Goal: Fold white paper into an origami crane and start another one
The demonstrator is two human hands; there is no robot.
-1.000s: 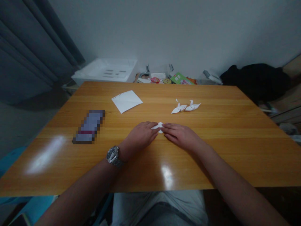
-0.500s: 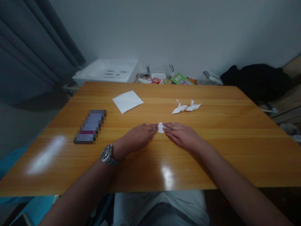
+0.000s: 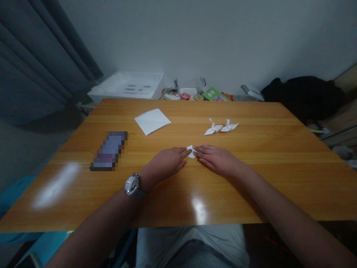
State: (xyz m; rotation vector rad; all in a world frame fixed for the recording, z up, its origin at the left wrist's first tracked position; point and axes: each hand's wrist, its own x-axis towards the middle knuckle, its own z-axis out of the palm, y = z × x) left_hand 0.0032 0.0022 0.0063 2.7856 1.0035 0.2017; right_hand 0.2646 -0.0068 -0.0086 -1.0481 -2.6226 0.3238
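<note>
Both my hands rest on the wooden table [image 3: 251, 175], fingertips meeting over a small folded white paper [image 3: 191, 151]. My left hand [image 3: 166, 163], with a metal watch [image 3: 133, 185] on its wrist, presses the paper's left side with its fingers held together. My right hand [image 3: 216, 159] holds down the right side with its fingertips. Most of the paper is hidden under the fingers. Two finished white paper cranes [image 3: 220, 127] lie side by side just beyond my right hand.
A loose white sheet [image 3: 152, 121] lies at the back left of the table, and a blurred dark flat object [image 3: 109, 150] sits left of my hands. Behind the table are a white bin [image 3: 128, 85], small colourful items [image 3: 199, 95] and a dark bundle [image 3: 304, 93].
My hands stay on the folded paper, with only slight shifts of the fingertips. Less of the paper shows between them. The view has drifted slightly.
</note>
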